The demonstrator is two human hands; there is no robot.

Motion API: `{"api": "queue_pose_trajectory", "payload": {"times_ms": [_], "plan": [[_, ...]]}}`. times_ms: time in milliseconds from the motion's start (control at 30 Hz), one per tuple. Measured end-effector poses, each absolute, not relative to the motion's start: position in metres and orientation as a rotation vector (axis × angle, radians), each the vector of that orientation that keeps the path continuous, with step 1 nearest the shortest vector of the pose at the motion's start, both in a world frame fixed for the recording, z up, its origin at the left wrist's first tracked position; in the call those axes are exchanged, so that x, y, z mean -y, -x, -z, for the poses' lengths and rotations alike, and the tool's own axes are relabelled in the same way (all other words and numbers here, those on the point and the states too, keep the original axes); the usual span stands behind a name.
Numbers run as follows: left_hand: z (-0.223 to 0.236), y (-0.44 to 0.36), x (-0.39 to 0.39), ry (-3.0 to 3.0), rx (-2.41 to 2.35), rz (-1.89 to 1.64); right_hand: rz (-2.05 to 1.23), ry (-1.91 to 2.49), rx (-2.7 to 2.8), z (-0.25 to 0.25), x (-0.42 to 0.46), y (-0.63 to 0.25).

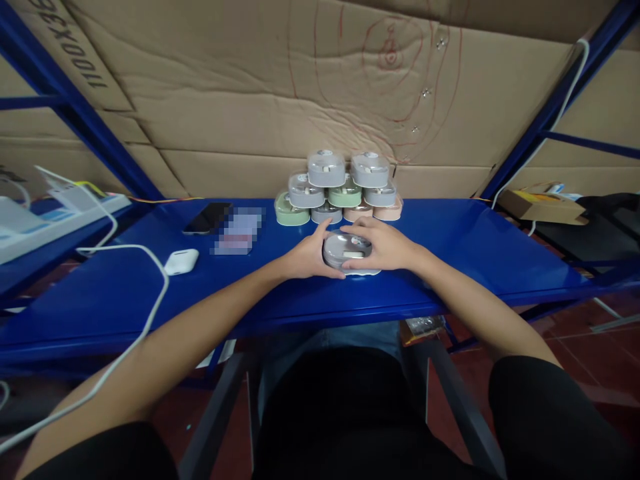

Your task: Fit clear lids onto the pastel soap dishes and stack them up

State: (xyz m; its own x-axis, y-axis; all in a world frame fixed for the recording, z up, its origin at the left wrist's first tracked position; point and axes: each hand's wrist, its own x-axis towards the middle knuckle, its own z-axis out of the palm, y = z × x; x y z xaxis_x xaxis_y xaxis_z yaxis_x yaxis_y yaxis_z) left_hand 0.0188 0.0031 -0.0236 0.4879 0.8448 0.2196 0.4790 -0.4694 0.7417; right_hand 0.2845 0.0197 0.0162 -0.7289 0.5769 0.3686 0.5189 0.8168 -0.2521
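Observation:
Between my hands, near the front edge of the blue table [440, 240], is a grey oval box with a clear lid [345, 248]. My left hand [313, 253] grips its left side, thumb and fingers curved round it. From the right, my right hand [385, 243] holds the other side, with fingers over the top rim. A white edge shows beneath the box at the front right. Just behind my hands stands a stack of similar clear-lidded boxes, among them a grey one on top [326, 170], a green one [293, 210] and a pink one [390, 208].
On the table's left lie a dark phone [207, 219], a pixelated flat item [240, 231] and a white earbud case [181, 261]. A white cable [163, 293] crosses my left arm. At the right is an open cardboard box [543, 207]; a cardboard wall [240, 100] stands behind.

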Motion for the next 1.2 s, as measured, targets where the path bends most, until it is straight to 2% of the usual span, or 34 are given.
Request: {"api": "queue_pose_trajectory", "payload": {"times_ms": [400,600,733,833,933,1000,1200], "plan": [[0.023,-0.02,-0.004,-2.14,-1.086,-0.781,-0.192,0.835,2.65,-0.012,-0.023,-0.283],[0.021,-0.015,-0.007,-2.237,-1.138,-0.713,-0.173,0.894,2.676,-0.008,-0.024,-0.311],[0.019,-0.014,-0.005,-2.292,-1.187,-0.638,-0.11,1.107,2.597,-0.003,-0.01,-0.363],[0.018,-0.017,-0.003,-2.309,-1.201,-0.608,-0.01,1.442,2.469,-0.001,-0.011,-0.415],[0.018,-0.018,-0.003,-2.319,-1.207,-0.604,0.096,1.9,2.18,-0.003,-0.039,-0.459],[0.019,-0.018,-0.004,-2.324,-1.213,-0.601,0.04,2.104,1.918,-0.006,-0.07,-0.475],[0.02,-0.015,-0.006,-2.333,-1.203,-0.602,-0.05,2.05,1.646,-0.012,-0.154,-0.462]]}}
